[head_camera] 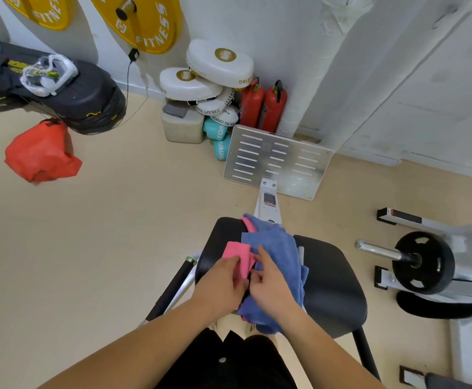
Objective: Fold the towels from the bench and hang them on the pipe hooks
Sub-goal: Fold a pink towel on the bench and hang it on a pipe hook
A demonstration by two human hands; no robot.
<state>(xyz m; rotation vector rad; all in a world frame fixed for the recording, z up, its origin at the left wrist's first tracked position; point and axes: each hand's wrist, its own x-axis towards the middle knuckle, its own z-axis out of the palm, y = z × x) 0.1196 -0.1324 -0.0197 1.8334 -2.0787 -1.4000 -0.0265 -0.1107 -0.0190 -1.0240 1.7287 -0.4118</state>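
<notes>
A blue towel [274, 248] lies crumpled across the black padded bench seat [333, 282] in front of me. A pink towel [236, 255] sits at its left edge, partly tucked under the blue one. My left hand [220, 284] pinches the near end of the pink towel with thumb and fingers. My right hand [271, 284] rests on the blue towel just beside it, index finger stretched forward, thumb touching the pink edge. A white wrapped pipe [319, 66] runs up the wall at the back; no hooks show on it.
A slotted metal footplate [277, 161] stands beyond the bench. Two red fire extinguishers [263, 108] and white boxing pads [218, 66] crowd the wall. A red bag [41, 153] lies on the floor at left. A barbell plate rack [423, 262] stands at right.
</notes>
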